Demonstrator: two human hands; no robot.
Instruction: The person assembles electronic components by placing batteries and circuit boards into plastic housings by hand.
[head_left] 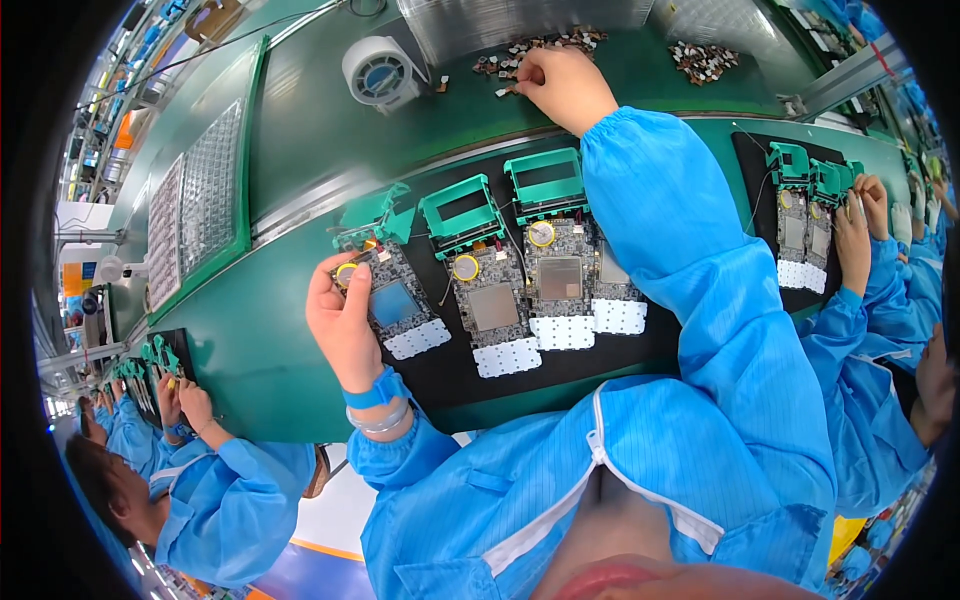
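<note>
My left hand (345,320) is closed on the left edge of the leftmost circuit board (392,285), its thumb beside the yellow-ringed coin cell (346,276). A green plastic frame (375,216) sits tilted at that board's far end. My right hand (565,88) reaches to the far side of the bench, fingertips pinched at a pile of small brown-and-white parts (580,40). What lies between those fingertips is too small to make out. More boards (493,307) with green frames (463,215) and white keypad sheets (507,357) lie in a row; my right sleeve partly hides the rightmost.
Beneath the boards is a black mat (440,380) on the green bench (270,370). A white round fan-like device (384,72) stands at the back. Another small-parts pile (703,62) is at back right, a green-framed tray (205,200) at left. Co-workers sit on both sides.
</note>
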